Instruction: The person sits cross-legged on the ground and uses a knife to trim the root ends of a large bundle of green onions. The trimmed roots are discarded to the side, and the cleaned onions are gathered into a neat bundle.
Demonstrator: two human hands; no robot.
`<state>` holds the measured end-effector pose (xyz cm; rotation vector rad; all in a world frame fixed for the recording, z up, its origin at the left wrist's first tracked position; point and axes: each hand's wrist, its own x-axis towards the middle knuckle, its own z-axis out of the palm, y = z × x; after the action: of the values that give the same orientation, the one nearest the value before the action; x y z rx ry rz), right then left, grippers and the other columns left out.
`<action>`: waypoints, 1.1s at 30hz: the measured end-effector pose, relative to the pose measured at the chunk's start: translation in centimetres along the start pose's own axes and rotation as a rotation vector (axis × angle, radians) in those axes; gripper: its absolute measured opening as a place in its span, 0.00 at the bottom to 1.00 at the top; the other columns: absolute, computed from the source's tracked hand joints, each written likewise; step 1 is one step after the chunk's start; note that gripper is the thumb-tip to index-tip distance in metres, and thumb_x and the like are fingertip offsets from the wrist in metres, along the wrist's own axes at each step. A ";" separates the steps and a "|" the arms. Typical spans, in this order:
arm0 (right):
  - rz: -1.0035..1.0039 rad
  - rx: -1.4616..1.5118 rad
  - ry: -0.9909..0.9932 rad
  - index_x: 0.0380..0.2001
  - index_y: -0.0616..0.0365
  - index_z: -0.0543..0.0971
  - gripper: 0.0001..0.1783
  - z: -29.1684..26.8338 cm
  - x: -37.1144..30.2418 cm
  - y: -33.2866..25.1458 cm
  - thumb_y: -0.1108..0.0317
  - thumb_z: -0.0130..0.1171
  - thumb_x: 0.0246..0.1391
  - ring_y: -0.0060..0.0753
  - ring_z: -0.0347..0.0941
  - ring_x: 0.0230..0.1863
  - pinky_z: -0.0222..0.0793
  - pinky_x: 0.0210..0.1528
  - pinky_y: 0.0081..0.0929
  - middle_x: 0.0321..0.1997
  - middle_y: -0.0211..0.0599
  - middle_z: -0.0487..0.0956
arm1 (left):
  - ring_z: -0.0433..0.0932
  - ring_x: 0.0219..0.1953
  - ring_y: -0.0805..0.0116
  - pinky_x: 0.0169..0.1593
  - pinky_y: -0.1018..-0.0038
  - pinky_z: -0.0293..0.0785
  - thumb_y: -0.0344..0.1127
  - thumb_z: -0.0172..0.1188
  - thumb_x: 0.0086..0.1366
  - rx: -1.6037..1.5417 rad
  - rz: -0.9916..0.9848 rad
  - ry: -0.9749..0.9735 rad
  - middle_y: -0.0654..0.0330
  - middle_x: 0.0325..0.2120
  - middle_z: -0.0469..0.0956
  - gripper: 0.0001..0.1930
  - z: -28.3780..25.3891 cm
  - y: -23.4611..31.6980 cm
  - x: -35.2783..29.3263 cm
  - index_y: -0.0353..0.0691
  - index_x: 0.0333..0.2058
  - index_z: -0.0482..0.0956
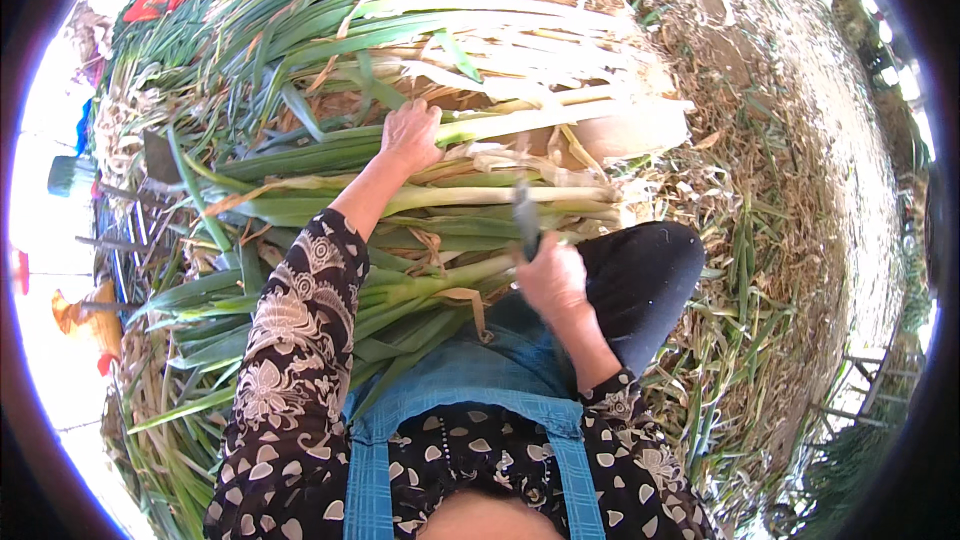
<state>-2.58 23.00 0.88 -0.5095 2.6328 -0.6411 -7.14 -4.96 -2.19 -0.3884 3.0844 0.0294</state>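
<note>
We have the leek (540,120) running left to right, just ahead of the knife (526,212); left hand (410,137) nearer, fingers curled round its leaf end. Right hand (553,277) fingers wrap the knife handle; blade blurred, metallic. Stem smooth, pale, cylindrical; leaves flat, green; surrounding husks (780,170) papery, dry.

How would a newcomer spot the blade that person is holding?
Find the blue apron, lower middle, then the dark knee up and to its right. Just left of that knee, the right hand holds the blade. Grey and blurred, it points up the picture, while the leek-like stalks around it run mostly sideways.
</note>
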 end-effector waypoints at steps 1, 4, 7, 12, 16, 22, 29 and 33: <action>-0.030 -0.039 -0.086 0.33 0.66 0.74 0.27 0.0 -0.2 0.3 0.47 0.62 0.51 0.64 0.77 0.34 0.75 0.38 0.46 0.27 0.61 0.79 | 0.73 0.49 0.56 0.49 0.58 0.72 0.43 0.70 0.44 0.013 0.007 0.026 0.55 0.41 0.75 0.26 0.1 0.5 0.0 0.42 0.43 0.75; -0.035 0.032 0.007 0.33 0.66 0.75 0.27 -0.1 -0.2 0.9 0.47 0.62 0.51 0.63 0.77 0.35 0.75 0.39 0.46 0.28 0.61 0.79 | 0.74 0.47 0.57 0.47 0.60 0.74 0.41 0.69 0.46 0.078 0.023 0.075 0.54 0.42 0.75 0.25 0.0 1.7 -0.1 0.42 0.44 0.74; 0.107 0.008 0.240 0.34 0.66 0.75 0.28 -0.7 -0.3 1.2 0.45 0.61 0.51 0.61 0.78 0.34 0.75 0.38 0.46 0.28 0.59 0.79 | 0.75 0.46 0.57 0.46 0.62 0.75 0.39 0.67 0.49 0.157 0.025 -0.037 0.53 0.42 0.76 0.23 -0.6 2.8 -0.2 0.43 0.45 0.73; 0.017 0.003 -0.056 0.37 0.67 0.75 0.30 -1.9 -0.5 1.5 0.45 0.59 0.52 0.58 0.78 0.40 0.74 0.45 0.46 0.33 0.59 0.79 | 0.76 0.43 0.57 0.44 0.63 0.76 0.34 0.60 0.52 0.144 0.099 -0.088 0.54 0.38 0.76 0.13 -1.5 2.7 -1.2 0.44 0.38 0.80; 0.219 0.069 0.091 0.35 0.67 0.77 0.29 -2.3 0.4 3.1 0.45 0.60 0.52 0.57 0.78 0.40 0.74 0.45 0.45 0.35 0.58 0.80 | 0.73 0.42 0.58 0.39 0.63 0.74 0.33 0.58 0.52 0.253 0.201 0.100 0.55 0.34 0.74 0.10 -1.2 1.9 -2.1 0.40 0.34 0.80; 0.208 0.091 0.082 0.36 0.68 0.77 0.29 -2.6 1.5 4.1 0.47 0.61 0.51 0.61 0.77 0.40 0.74 0.46 0.46 0.34 0.61 0.80 | 0.72 0.47 0.54 0.47 0.61 0.71 0.34 0.57 0.55 0.139 0.024 -0.079 0.50 0.39 0.74 0.11 0.4 2.2 -3.5 0.37 0.37 0.76; 0.210 0.109 -0.016 0.35 0.69 0.79 0.26 -3.2 2.2 5.6 0.50 0.60 0.51 0.60 0.77 0.44 0.72 0.48 0.45 0.36 0.64 0.79 | 0.71 0.50 0.51 0.53 0.57 0.66 0.44 0.60 0.58 -0.071 0.050 -0.036 0.49 0.43 0.74 0.18 -0.5 1.2 -6.5 0.38 0.42 0.76; 0.264 0.166 0.102 0.31 0.71 0.79 0.26 -3.1 2.8 6.6 0.51 0.61 0.50 0.61 0.77 0.44 0.72 0.49 0.45 0.34 0.64 0.79 | 0.71 0.48 0.52 0.54 0.57 0.64 0.49 0.64 0.55 -0.122 0.036 0.029 0.50 0.42 0.74 0.22 -1.4 1.0 -8.0 0.37 0.41 0.76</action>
<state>-8.01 28.43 -0.66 -0.0807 2.6460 -0.8074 0.28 -2.04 -0.45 -0.3404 3.1270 0.2162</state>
